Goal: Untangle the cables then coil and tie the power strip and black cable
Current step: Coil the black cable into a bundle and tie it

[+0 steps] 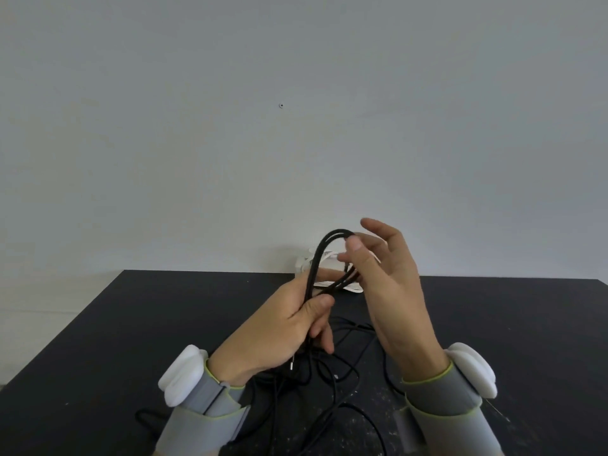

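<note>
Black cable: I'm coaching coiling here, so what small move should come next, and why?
Probably the right hand should release the loop top and fetch more slack for another loop: the left hand grips only a few loops of the black cable, while much lies loose on the table.

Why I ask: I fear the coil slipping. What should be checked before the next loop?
1. Left hand grips the thin black cable at the loops' base: ok.
2. Right hand pinches the loop top: ok.
3. Slack on the black table free of knots: cannot tell.
4. Black cable tied: not ok, no tie visible.
5. White power strip behind the hands coiled and tied: cannot tell, mostly hidden.
</note>
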`<state>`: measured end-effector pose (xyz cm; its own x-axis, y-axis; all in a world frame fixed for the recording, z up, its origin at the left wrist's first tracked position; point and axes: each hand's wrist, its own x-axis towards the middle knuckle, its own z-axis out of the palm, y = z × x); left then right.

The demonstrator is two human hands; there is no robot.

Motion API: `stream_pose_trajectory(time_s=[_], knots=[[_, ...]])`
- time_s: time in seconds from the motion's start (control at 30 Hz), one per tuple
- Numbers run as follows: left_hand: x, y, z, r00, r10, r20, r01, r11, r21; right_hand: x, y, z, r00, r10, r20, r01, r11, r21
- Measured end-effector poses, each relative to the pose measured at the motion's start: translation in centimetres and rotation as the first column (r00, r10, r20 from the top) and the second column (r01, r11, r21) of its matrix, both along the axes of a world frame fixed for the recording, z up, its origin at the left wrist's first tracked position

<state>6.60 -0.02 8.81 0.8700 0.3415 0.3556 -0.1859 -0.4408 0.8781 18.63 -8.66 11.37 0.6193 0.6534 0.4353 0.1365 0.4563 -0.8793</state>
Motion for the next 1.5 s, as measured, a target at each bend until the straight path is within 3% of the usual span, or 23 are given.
stream_pose_trajectory(time_s=[0.23,0.37,0.47,0.57,0.63,0.7,0.8,0.9,1.03,1.13,1.2,1.3,1.4,1.5], knots=[[0.4,-1.4,0.0,0.993,-0.057,-0.099,0.058,0.998,0.007,-1.0,0.1,-0.1,0.963,0.252,0.094,-0.260,0.963,0.076],[0.6,-1.3,0.0,0.983,-0.179,-0.050,0.166,0.964,-0.207,-1.2,0.1,0.0,0.962,0.268,0.054,-0.272,0.955,0.116],[0.7,-0.8,0.0,0.991,-0.117,0.060,0.131,0.919,-0.373,-0.8,0.6,-0.2,0.935,0.350,-0.052,-0.344,0.934,0.095],[0.4,0.0,0.5,0.968,0.026,0.249,0.108,0.854,-0.509,0.0,1.2,-0.9,0.863,0.500,-0.067,-0.504,0.855,-0.119],[-0.3,0.6,1.3,0.925,0.126,0.360,0.098,0.833,-0.545,0.6,1.2,-1.8,0.770,0.637,0.028,-0.563,0.701,-0.438],[-1.1,1.1,2.2,0.877,0.213,0.431,0.094,0.803,-0.589,0.7,1.0,-2.6,0.629,0.770,0.108,-0.541,0.534,-0.650],[-2.5,1.5,3.7,0.817,0.300,0.492,0.110,0.757,-0.644,0.4,1.3,-4.1,0.420,0.882,0.215,-0.488,0.419,-0.766],[-3.8,1.6,4.8,0.785,0.339,0.519,0.109,0.750,-0.653,-0.2,1.9,-4.8,0.345,0.909,0.232,-0.379,0.361,-0.852],[-5.4,1.7,5.7,0.771,0.307,0.558,0.160,0.755,-0.636,0.7,2.3,-5.4,0.398,0.849,0.348,-0.141,0.431,-0.891],[-6.3,1.9,6.0,0.785,0.289,0.547,0.143,0.776,-0.614,1.6,2.3,-5.0,0.592,0.654,0.471,-0.039,0.607,-0.794],[-6.4,2.2,6.0,0.819,0.311,0.481,0.074,0.775,-0.628,2.3,1.9,-4.2,0.743,0.501,0.445,-0.091,0.734,-0.673],[-6.0,2.8,5.1,0.869,0.363,0.338,-0.054,0.746,-0.663,3.4,1.0,-2.8,0.863,0.355,0.360,-0.155,0.863,-0.480],[-5.1,3.3,4.0,0.921,0.352,0.168,-0.143,0.705,-0.694,4.1,-0.2,-1.7,0.883,0.349,0.313,-0.238,0.909,-0.341],[-4.1,3.2,2.9,0.960,0.278,-0.018,-0.221,0.722,-0.656,3.9,-1.2,-0.7,0.847,0.497,0.186,-0.425,0.845,-0.324]])
